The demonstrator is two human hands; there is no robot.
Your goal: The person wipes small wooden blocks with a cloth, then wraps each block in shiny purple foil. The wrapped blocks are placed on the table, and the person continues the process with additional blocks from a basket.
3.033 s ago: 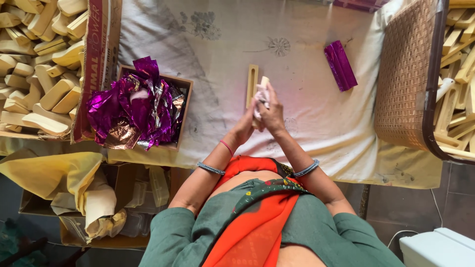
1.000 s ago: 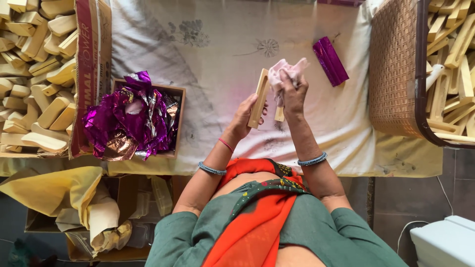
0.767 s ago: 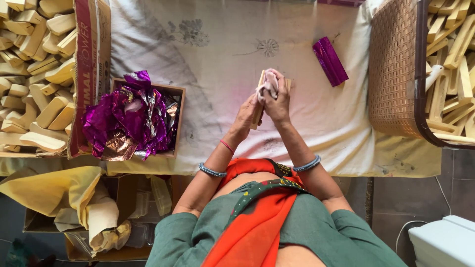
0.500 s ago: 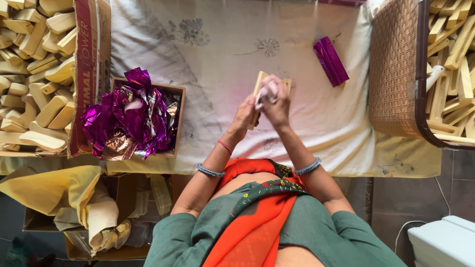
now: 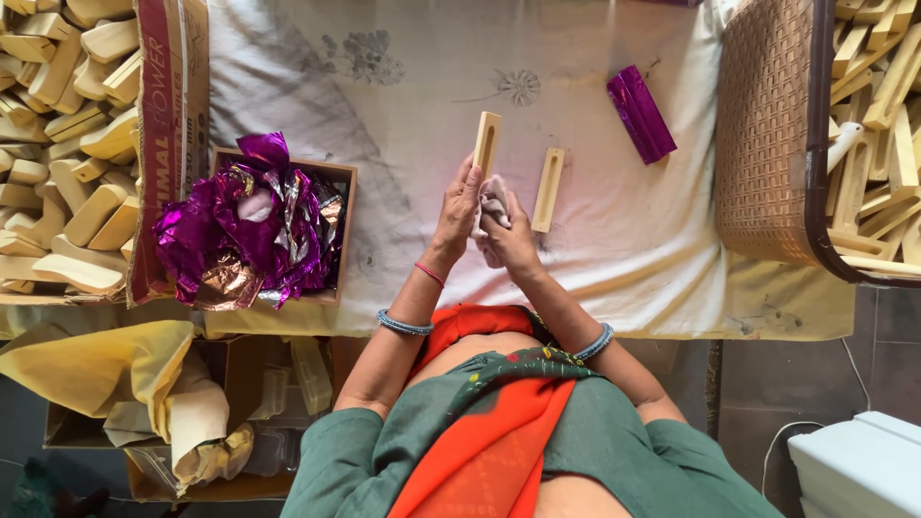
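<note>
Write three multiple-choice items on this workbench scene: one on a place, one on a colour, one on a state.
1. Where does the wrapped purple bar lie?
A. in the woven basket
B. on the white cloth, beside the basket
C. in the foil box

2. What colour is the crumpled foil in the small box?
A. purple
B. green
C. silver only

3. What is the left hand doing?
A. resting flat on the cloth
B. holding one slotted wooden piece upright
C. reaching into the basket

Answers:
1 B, the bar rests on the white cloth just left of the woven basket.
2 A, the foil shines purple.
3 B, its fingers grip the slotted wooden piece while the right hand presses a small cloth against it.
</note>
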